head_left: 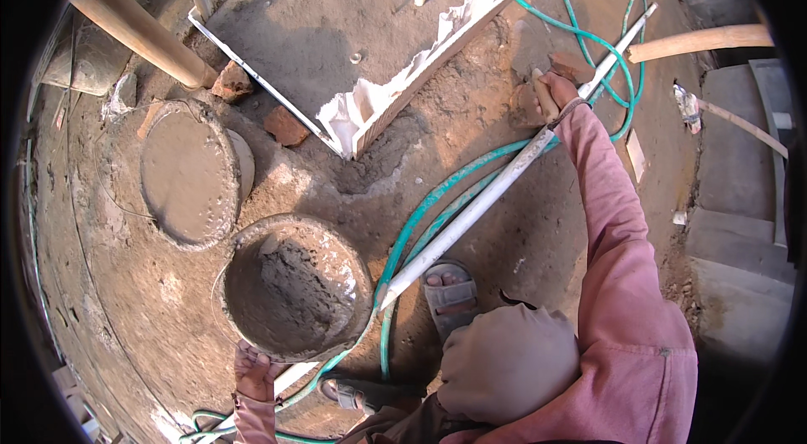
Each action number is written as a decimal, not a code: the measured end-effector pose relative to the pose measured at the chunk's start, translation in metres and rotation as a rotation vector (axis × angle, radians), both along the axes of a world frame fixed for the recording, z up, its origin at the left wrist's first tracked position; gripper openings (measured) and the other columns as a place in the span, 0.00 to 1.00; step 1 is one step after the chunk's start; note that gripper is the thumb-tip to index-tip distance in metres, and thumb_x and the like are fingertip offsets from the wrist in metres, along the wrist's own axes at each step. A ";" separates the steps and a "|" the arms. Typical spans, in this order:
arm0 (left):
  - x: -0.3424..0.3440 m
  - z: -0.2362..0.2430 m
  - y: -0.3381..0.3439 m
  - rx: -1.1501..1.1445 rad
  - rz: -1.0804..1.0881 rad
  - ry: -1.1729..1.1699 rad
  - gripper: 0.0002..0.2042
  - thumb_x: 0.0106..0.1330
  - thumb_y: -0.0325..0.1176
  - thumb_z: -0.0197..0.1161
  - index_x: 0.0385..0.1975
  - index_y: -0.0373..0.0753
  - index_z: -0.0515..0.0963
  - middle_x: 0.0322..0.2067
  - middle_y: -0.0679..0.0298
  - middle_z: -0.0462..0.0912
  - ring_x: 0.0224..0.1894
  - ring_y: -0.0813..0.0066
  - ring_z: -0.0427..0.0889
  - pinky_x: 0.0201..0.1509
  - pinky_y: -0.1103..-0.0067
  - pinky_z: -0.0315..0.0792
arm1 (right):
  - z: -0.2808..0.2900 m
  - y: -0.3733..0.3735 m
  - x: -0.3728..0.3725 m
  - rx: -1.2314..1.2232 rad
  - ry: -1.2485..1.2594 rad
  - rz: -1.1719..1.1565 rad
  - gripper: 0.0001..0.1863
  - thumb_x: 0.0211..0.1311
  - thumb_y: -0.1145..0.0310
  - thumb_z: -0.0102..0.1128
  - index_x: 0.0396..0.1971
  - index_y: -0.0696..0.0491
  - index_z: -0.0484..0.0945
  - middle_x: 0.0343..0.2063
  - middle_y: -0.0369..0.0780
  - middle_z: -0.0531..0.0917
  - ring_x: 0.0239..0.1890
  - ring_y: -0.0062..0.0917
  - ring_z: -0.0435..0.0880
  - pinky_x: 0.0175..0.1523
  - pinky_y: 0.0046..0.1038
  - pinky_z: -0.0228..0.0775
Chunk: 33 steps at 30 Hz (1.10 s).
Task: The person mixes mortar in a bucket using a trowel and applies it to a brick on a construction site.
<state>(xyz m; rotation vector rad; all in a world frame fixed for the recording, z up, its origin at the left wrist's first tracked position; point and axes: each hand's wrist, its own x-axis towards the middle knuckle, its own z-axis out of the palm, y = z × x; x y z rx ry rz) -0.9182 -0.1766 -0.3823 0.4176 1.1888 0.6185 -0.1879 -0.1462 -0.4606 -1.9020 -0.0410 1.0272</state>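
I see tub [250, 303] near left, wet mud [296, 274] inside | left hand [255, 375] at its rim, can't tell if pinching | right hand [558, 94], far right, fingers wrapped round wooden handle [545, 96] | bucket [244, 160], farther left, holds grey slurry [185, 175]

A round bucket [244, 322], its rim crusted with grey, sits mouth up on the ground [155, 326]. Wet grey mortar [298, 280] clings in lumps inside it. Well apart, ahead and to the right, a hand tool [545, 94] with a pale wooden handle slants; its working end is unclear.
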 end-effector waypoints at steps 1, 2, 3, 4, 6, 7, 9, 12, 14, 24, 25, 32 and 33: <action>-0.001 0.000 -0.001 -0.004 0.008 -0.007 0.22 0.59 0.16 0.51 0.55 0.35 0.61 0.49 0.54 0.73 0.50 0.60 0.77 0.50 0.66 0.78 | -0.002 -0.004 -0.004 -0.013 0.010 0.064 0.14 0.60 0.57 0.53 0.34 0.54 0.71 0.21 0.39 0.76 0.15 0.25 0.74 0.15 0.27 0.68; 0.001 -0.001 0.001 -0.002 0.011 -0.022 0.23 0.59 0.16 0.49 0.56 0.34 0.59 0.51 0.51 0.72 0.52 0.56 0.75 0.52 0.62 0.77 | 0.000 -0.006 -0.008 -0.020 0.011 0.124 0.14 0.60 0.57 0.54 0.33 0.54 0.71 0.22 0.40 0.76 0.15 0.25 0.74 0.15 0.26 0.68; 0.004 0.001 0.002 -0.009 0.001 -0.007 0.22 0.59 0.16 0.50 0.55 0.35 0.61 0.50 0.53 0.73 0.50 0.59 0.76 0.51 0.65 0.78 | -0.002 -0.006 -0.018 -0.033 0.017 0.183 0.14 0.60 0.57 0.54 0.33 0.54 0.71 0.23 0.40 0.76 0.14 0.25 0.74 0.15 0.25 0.68; 0.007 0.005 0.004 -0.015 -0.008 0.010 0.22 0.59 0.17 0.51 0.55 0.36 0.62 0.49 0.55 0.74 0.49 0.62 0.77 0.50 0.68 0.79 | -0.012 0.002 -0.031 -0.029 -0.013 0.124 0.15 0.61 0.56 0.54 0.34 0.54 0.72 0.25 0.40 0.77 0.16 0.25 0.75 0.15 0.24 0.68; 0.009 0.008 0.005 -0.019 -0.029 0.025 0.20 0.59 0.17 0.51 0.53 0.37 0.64 0.48 0.56 0.75 0.48 0.65 0.78 0.49 0.71 0.80 | -0.030 0.022 -0.061 0.024 -0.063 0.011 0.16 0.62 0.56 0.54 0.36 0.54 0.73 0.26 0.41 0.77 0.17 0.26 0.76 0.16 0.25 0.69; 0.009 0.009 0.005 -0.026 -0.024 0.020 0.20 0.59 0.17 0.51 0.52 0.37 0.64 0.48 0.56 0.75 0.48 0.65 0.78 0.48 0.71 0.80 | -0.039 0.030 -0.069 0.056 -0.085 -0.041 0.16 0.62 0.56 0.53 0.37 0.54 0.73 0.27 0.41 0.77 0.18 0.26 0.76 0.16 0.26 0.69; 0.010 0.009 0.006 -0.035 -0.014 0.006 0.19 0.59 0.16 0.51 0.51 0.37 0.65 0.48 0.56 0.75 0.48 0.65 0.78 0.48 0.71 0.80 | -0.054 0.041 -0.068 0.008 -0.216 0.024 0.16 0.62 0.56 0.53 0.39 0.54 0.73 0.26 0.41 0.77 0.18 0.28 0.76 0.16 0.28 0.69; 0.007 0.008 0.004 -0.028 -0.013 0.021 0.18 0.60 0.17 0.51 0.50 0.38 0.65 0.48 0.57 0.75 0.47 0.66 0.79 0.47 0.71 0.81 | -0.069 0.062 -0.048 -0.029 -0.232 0.007 0.16 0.63 0.56 0.52 0.39 0.55 0.73 0.25 0.42 0.77 0.17 0.30 0.75 0.16 0.31 0.69; 0.006 0.008 0.003 -0.033 -0.006 0.019 0.18 0.60 0.17 0.51 0.50 0.38 0.65 0.48 0.57 0.75 0.47 0.66 0.79 0.48 0.71 0.80 | -0.078 0.074 -0.011 -0.057 -0.166 0.002 0.16 0.63 0.56 0.51 0.37 0.55 0.72 0.25 0.42 0.77 0.19 0.32 0.76 0.18 0.34 0.69; -0.003 0.000 0.002 -0.009 -0.023 0.004 0.21 0.58 0.18 0.52 0.53 0.36 0.64 0.45 0.59 0.76 0.45 0.68 0.80 0.47 0.74 0.80 | -0.068 0.038 -0.065 0.005 0.107 0.047 0.16 0.63 0.55 0.52 0.39 0.54 0.72 0.27 0.44 0.78 0.18 0.30 0.75 0.17 0.32 0.67; -0.001 -0.001 0.002 -0.001 -0.020 0.008 0.21 0.58 0.18 0.52 0.53 0.36 0.64 0.45 0.59 0.76 0.44 0.69 0.80 0.47 0.75 0.80 | -0.059 0.022 -0.088 0.020 0.096 0.077 0.17 0.63 0.55 0.52 0.41 0.54 0.72 0.27 0.43 0.78 0.17 0.29 0.74 0.17 0.31 0.67; -0.022 -0.018 -0.009 0.081 -0.024 -0.042 0.22 0.59 0.17 0.51 0.54 0.39 0.63 0.45 0.62 0.76 0.43 0.69 0.80 0.45 0.77 0.80 | 0.039 -0.112 -0.243 0.156 -0.170 0.527 0.23 0.62 0.59 0.54 0.52 0.56 0.66 0.29 0.40 0.77 0.22 0.23 0.76 0.24 0.26 0.70; -0.022 -0.013 -0.012 0.096 -0.014 -0.020 0.22 0.59 0.17 0.51 0.54 0.39 0.64 0.44 0.63 0.77 0.42 0.71 0.80 0.45 0.78 0.80 | 0.053 -0.117 -0.253 0.213 -0.301 0.689 0.23 0.62 0.60 0.55 0.53 0.56 0.66 0.30 0.40 0.77 0.24 0.25 0.77 0.27 0.27 0.70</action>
